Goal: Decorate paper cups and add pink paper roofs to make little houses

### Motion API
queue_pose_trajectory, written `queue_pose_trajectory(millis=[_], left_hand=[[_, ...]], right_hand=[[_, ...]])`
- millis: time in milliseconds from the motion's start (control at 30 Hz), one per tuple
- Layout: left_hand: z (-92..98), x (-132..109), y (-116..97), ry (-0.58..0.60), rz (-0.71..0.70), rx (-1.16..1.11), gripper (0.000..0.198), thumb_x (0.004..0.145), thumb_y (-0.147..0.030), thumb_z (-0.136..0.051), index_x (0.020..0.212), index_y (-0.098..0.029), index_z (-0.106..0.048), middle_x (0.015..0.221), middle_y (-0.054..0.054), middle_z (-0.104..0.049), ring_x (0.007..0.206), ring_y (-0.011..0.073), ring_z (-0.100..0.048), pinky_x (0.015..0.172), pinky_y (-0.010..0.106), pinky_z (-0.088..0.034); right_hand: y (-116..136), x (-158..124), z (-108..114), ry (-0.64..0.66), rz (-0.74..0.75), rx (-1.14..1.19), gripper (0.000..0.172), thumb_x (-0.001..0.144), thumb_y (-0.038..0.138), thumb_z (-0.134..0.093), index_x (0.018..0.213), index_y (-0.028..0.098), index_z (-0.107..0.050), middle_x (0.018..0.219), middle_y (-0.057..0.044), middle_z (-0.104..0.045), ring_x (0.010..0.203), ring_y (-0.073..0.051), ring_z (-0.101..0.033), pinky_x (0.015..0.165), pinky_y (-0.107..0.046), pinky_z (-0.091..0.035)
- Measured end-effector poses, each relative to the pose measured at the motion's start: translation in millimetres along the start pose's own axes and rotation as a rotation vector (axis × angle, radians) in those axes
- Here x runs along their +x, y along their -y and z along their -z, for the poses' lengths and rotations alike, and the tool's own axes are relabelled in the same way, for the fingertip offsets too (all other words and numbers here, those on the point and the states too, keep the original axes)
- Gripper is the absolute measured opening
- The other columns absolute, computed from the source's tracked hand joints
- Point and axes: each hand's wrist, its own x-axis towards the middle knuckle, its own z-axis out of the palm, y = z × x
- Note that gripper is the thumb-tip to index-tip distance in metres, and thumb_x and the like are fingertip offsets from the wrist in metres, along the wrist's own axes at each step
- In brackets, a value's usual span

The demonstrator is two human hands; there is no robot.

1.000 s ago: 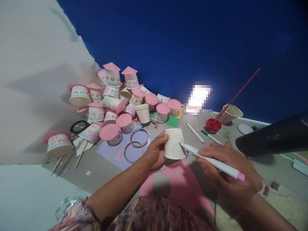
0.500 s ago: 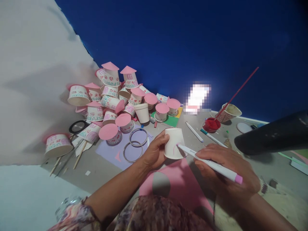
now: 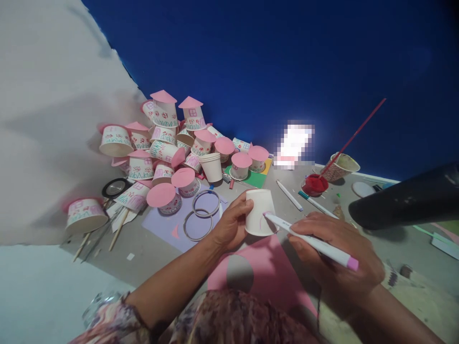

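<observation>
A white paper cup (image 3: 256, 206), upside down, is held by my left hand (image 3: 234, 220), its thumb across the cup's left side. My right hand (image 3: 335, 243) grips a white marker pen (image 3: 319, 244) with a pink end. The pen's tip rests on the cup's side, where a thin curved pink line shows. Under the cup lies a pink sheet of paper (image 3: 274, 272) with a round hole cut in it. The fingers of my left hand behind the cup are hidden.
Many decorated cups with pink paper roofs (image 3: 164, 107) are heaped at the left, beside stacked plain cups (image 3: 211, 167). Two metal rings (image 3: 198, 224) lie on a lilac sheet (image 3: 154, 222). At right are markers (image 3: 289, 196), a red paint pot (image 3: 314, 185) and a black cylinder (image 3: 405, 198).
The pen's tip has shifted very slightly on the cup, and my right hand has moved a little left. My left hand still holds the cup in nearly the same place.
</observation>
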Motion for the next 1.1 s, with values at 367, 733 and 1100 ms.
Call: queue_pose_trajectory(millis=[367, 733, 1100], left_hand=[[-0.6, -0.6, 1.0, 0.026, -0.007, 0.02, 0.052, 0.067, -0.035, -0.093, 0.111, -0.014, -0.075, 0.091, 0.005, -0.074, 0.077, 0.0171, -0.066, 0.073, 0.028, -0.054], [2.5, 0.3, 2.1, 0.031, -0.019, 0.061, 0.05, 0.07, -0.037, -0.09, 0.111, -0.014, -0.074, 0.088, 0.005, -0.073, 0.074, 0.0169, -0.064, 0.07, 0.027, -0.051], [-0.7, 0.2, 1.3, 0.008, -0.011, 0.04, 0.049, 0.067, -0.034, -0.092, 0.108, -0.014, -0.075, 0.087, 0.004, -0.074, 0.072, 0.0161, -0.065, 0.069, 0.027, -0.053]], right_hand=[[-0.2, -1.0, -1.9, -0.036, 0.026, -0.005, 0.013, 0.091, 0.012, -0.071, 0.098, 0.023, -0.07, 0.074, -0.001, -0.076, 0.065, -0.021, -0.073, 0.06, -0.034, -0.057], [0.2, 2.5, 2.0, 0.002, 0.058, 0.073, 0.016, 0.09, 0.011, -0.069, 0.099, 0.024, -0.069, 0.072, -0.002, -0.075, 0.06, -0.02, -0.071, 0.056, -0.033, -0.055], [-0.6, 5.3, 3.6, 0.09, 0.073, 0.099, 0.012, 0.092, 0.01, -0.066, 0.094, 0.021, -0.068, 0.068, -0.001, -0.072, 0.057, -0.017, -0.067, 0.057, -0.032, -0.052]])
